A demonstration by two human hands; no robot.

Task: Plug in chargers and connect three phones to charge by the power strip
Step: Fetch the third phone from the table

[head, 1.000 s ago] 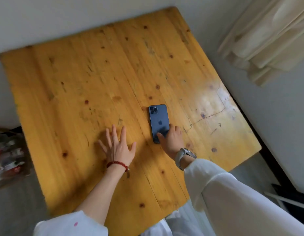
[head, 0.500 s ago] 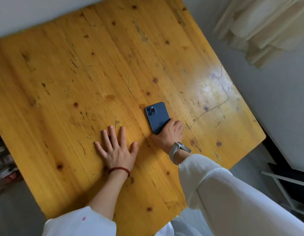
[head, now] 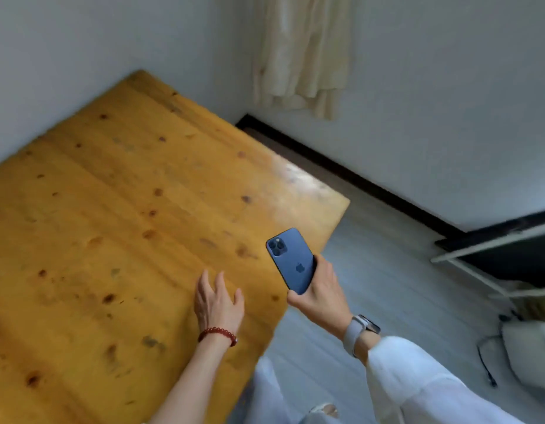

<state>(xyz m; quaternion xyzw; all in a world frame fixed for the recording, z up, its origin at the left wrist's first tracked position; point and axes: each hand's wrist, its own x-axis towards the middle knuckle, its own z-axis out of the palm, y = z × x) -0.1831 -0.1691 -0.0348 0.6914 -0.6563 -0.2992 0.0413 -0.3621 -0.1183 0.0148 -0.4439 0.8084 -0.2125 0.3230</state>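
Phone (head: 291, 260) right of left hand (head: 217, 302), above table (head: 112, 224) edge

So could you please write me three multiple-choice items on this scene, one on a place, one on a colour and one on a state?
1. Where is the dark blue smartphone?
A. flat on the table
B. held up in the right hand
C. on the floor

2. What colour is the beaded bracelet on the left wrist?
A. red
B. green
C. white

3. How is the left hand?
A. gripping a cable
B. clenched in a fist
C. open, holding nothing

Answers: 1 B, the fingers wrap the phone's lower end, beside the yellow wooden table's corner. 2 A, the beads are dark red. 3 C, its fingers are spread over the tabletop.
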